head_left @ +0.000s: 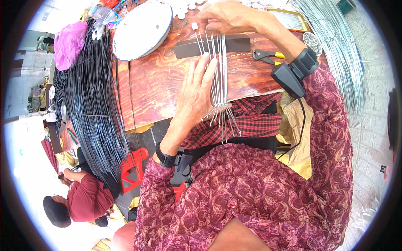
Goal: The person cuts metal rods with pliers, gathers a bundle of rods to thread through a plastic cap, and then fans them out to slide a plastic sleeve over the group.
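Observation:
Several thin silver wires (218, 71) lie side by side across a dark flat block (184, 48) on a reddish wooden table (155, 83). My left hand (194, 94) lies flat on the wires near the table's front edge, fingers together and stretched out, pressing them down. Their near ends splay out past the edge over a red checked cloth (255, 121). My right hand (228, 16) reaches over the far ends of the wires, fingers curled down onto them just beyond the block.
A large black wire coil (94, 96) hangs over the table's left side, and a silver wire coil (339, 46) lies at right. A white round enamel tray (142, 29), yellow-handled pliers (268, 55) and a pink bag (69, 42) are nearby. A person in a red shirt (83, 196) crouches lower left.

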Demonstrator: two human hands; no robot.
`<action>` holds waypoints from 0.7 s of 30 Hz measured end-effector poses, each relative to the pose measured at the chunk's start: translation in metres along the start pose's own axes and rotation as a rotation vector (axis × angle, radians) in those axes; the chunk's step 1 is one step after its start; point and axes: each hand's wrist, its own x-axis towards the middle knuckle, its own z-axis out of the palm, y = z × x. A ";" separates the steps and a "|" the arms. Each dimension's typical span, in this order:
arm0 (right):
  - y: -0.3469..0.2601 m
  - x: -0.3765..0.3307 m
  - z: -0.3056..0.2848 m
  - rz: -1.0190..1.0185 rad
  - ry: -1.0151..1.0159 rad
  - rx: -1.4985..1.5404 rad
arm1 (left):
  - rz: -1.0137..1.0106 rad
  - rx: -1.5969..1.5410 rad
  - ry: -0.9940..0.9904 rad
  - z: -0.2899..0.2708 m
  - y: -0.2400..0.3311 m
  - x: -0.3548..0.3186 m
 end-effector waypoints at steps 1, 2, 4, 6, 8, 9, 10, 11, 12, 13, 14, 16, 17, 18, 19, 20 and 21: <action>0.003 -0.002 0.000 -0.008 0.046 0.026 | 0.020 0.001 0.002 0.001 0.000 0.001; 0.005 -0.005 0.000 -0.015 0.093 0.050 | 0.040 0.002 0.004 0.001 0.000 0.003; 0.006 -0.012 -0.003 -0.082 0.164 0.103 | 0.025 -0.013 -0.002 0.000 -0.002 0.002; 0.005 -0.024 -0.003 -0.154 0.236 0.155 | 0.010 -0.025 -0.004 -0.002 -0.002 -0.002; 0.005 -0.046 -0.002 0.003 0.176 0.056 | 0.002 0.005 -0.030 -0.002 0.001 -0.001; 0.001 -0.054 0.001 -0.005 0.177 0.054 | -0.001 0.010 -0.024 -0.001 -0.001 -0.002; -0.006 -0.063 0.004 0.047 0.126 0.095 | 0.020 0.015 -0.003 0.001 -0.004 -0.003; -0.012 -0.069 0.008 0.099 0.075 0.137 | 0.040 0.020 0.019 0.002 -0.007 -0.004; -0.018 -0.075 0.014 0.133 0.036 0.093 | 0.049 0.026 0.022 0.003 -0.008 -0.005; -0.017 -0.080 0.025 0.132 0.044 0.128 | 0.053 0.023 0.021 0.005 -0.009 -0.004; -0.020 -0.084 0.032 0.119 0.052 0.137 | 0.052 0.023 0.024 0.006 -0.009 -0.002; -0.029 -0.087 0.040 0.105 0.064 0.157 | 0.017 0.045 0.008 0.005 -0.007 -0.003; -0.033 -0.086 0.042 0.119 0.085 0.120 | 0.017 0.047 0.003 0.004 -0.005 -0.006; -0.034 -0.085 0.041 0.136 0.111 0.073 | 0.013 0.057 0.000 0.004 -0.005 -0.004; -0.032 -0.083 0.041 0.138 0.118 0.067 | 0.009 0.067 -0.002 0.004 -0.005 -0.002; -0.026 -0.080 0.042 0.119 0.225 0.071 | 0.027 0.075 0.006 0.005 -0.006 -0.002; -0.019 -0.074 0.047 0.093 0.330 0.080 | 0.028 0.080 0.008 0.005 -0.007 -0.003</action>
